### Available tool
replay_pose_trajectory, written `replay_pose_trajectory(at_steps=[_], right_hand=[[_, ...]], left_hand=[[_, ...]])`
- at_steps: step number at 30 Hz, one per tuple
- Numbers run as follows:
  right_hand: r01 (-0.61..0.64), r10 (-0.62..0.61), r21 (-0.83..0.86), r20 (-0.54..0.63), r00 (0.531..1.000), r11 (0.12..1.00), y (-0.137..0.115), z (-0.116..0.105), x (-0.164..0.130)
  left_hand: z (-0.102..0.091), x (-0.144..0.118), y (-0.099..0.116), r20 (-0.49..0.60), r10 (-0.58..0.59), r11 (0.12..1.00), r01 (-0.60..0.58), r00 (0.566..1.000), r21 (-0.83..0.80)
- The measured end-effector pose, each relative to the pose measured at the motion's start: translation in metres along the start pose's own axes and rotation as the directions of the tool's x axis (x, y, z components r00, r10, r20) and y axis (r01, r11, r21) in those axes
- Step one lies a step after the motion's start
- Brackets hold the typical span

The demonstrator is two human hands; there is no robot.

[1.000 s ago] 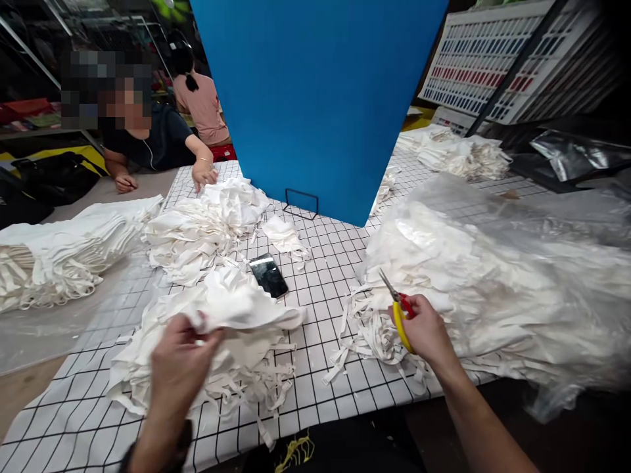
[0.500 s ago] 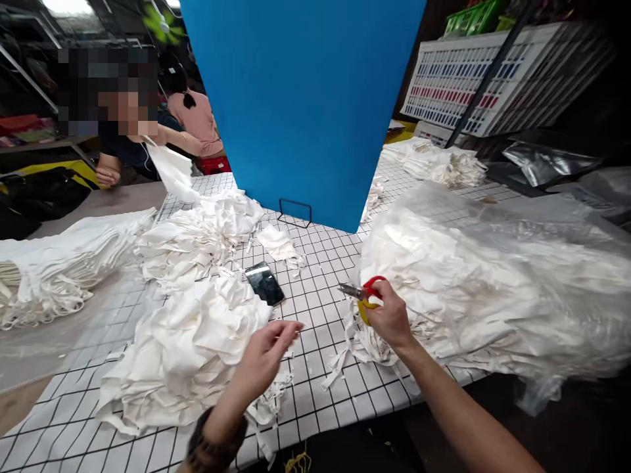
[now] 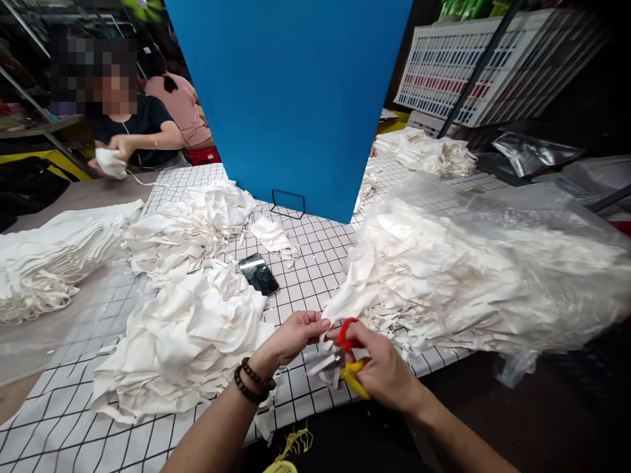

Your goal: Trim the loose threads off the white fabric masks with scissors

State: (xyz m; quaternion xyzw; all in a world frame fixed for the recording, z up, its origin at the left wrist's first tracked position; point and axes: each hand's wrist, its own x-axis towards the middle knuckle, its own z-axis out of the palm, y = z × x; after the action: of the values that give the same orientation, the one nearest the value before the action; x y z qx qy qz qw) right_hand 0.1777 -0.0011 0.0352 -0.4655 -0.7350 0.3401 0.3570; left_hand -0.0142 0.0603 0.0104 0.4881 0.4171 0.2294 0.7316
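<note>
My right hand [image 3: 387, 371] grips a pair of scissors [image 3: 350, 332] with one red and one yellow handle; the blades point left, low over the table edge. My left hand [image 3: 298, 336] pinches the end of a white cloth piece [image 3: 342, 305] that runs into the heap of white cloth [image 3: 419, 263] on the right. My two hands are close together, the scissors just below the left fingertips. Whether the blades touch cloth is blurred. Left of my left hand lies another pile of white cloth pieces [image 3: 182, 335] with thin straps.
A phone [image 3: 259, 274] lies on the checked tablecloth [image 3: 315, 246]. A tall blue panel [image 3: 296, 105] stands behind it. Clear plastic [image 3: 552, 223] covers part of the right heap. Stacked white cloth [image 3: 73, 243] lies far left. Across the table a co-worker [image 3: 133, 125] handles white cloth.
My left hand has moved right and taken hold of a cloth end. My right hand has come down with the scissors, beside the left. The co-worker's hands have lowered with the cloth.
</note>
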Motion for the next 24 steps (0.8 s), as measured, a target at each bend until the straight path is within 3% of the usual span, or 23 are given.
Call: replay_pose_trajectory(at_steps=[2, 4, 8, 12, 14, 16, 18, 20, 22, 24], right_hand=[[-0.175, 0.181, 0.114, -0.044, 0.983, 0.978, 0.01, -0.013, 0.007], [-0.237, 0.249, 0.138, -0.082, 0.965, 0.962, 0.022, -0.023, 0.021], [-0.21, 0.189, 0.086, 0.203, 0.961, 0.974, 0.041, -0.025, 0.062], [-0.139, 0.106, 0.047, 0.429, 0.897, 0.989, 0.047, -0.011, 0.097], [-0.098, 0.074, 0.029, 0.462, 0.884, 0.995, 0.045, -0.004, 0.108], [-0.057, 0.042, 0.023, 0.419, 0.907, 0.998, 0.039, 0.0, 0.115], [-0.01, -0.002, 0.035, 0.328, 0.945, 0.999, 0.028, 0.002, 0.119], [0.049, -0.063, 0.062, 0.238, 0.969, 0.997, 0.015, 0.004, 0.121], [0.121, -0.135, 0.093, 0.166, 0.977, 0.988, 0.002, 0.006, 0.123], [0.2, -0.211, 0.113, 0.101, 0.972, 0.973, -0.01, 0.01, 0.125]], left_hand=[[0.002, -0.004, -0.008, -0.045, 0.019, 1.0, -0.018, 0.999, 0.01], [0.005, -0.01, -0.013, -0.079, 0.032, 0.998, -0.027, 0.996, 0.058], [0.011, -0.03, -0.013, -0.197, 0.114, 0.966, -0.062, 0.974, 0.251], [0.016, -0.05, -0.011, -0.392, 0.266, 0.88, -0.056, 0.881, 0.472], [0.015, -0.056, -0.013, -0.456, 0.313, 0.853, -0.036, 0.833, 0.52], [0.013, -0.059, -0.015, -0.525, 0.319, 0.868, -0.021, 0.789, 0.496], [0.01, -0.061, -0.017, -0.582, 0.236, 0.947, -0.049, 0.779, 0.318], [0.008, -0.061, -0.015, -0.529, 0.033, 0.991, -0.095, 0.848, -0.091], [0.005, -0.062, -0.01, -0.31, -0.146, 0.836, -0.05, 0.939, -0.547], [0.003, -0.063, -0.004, -0.087, -0.194, 0.591, 0.045, 0.977, -0.806]])
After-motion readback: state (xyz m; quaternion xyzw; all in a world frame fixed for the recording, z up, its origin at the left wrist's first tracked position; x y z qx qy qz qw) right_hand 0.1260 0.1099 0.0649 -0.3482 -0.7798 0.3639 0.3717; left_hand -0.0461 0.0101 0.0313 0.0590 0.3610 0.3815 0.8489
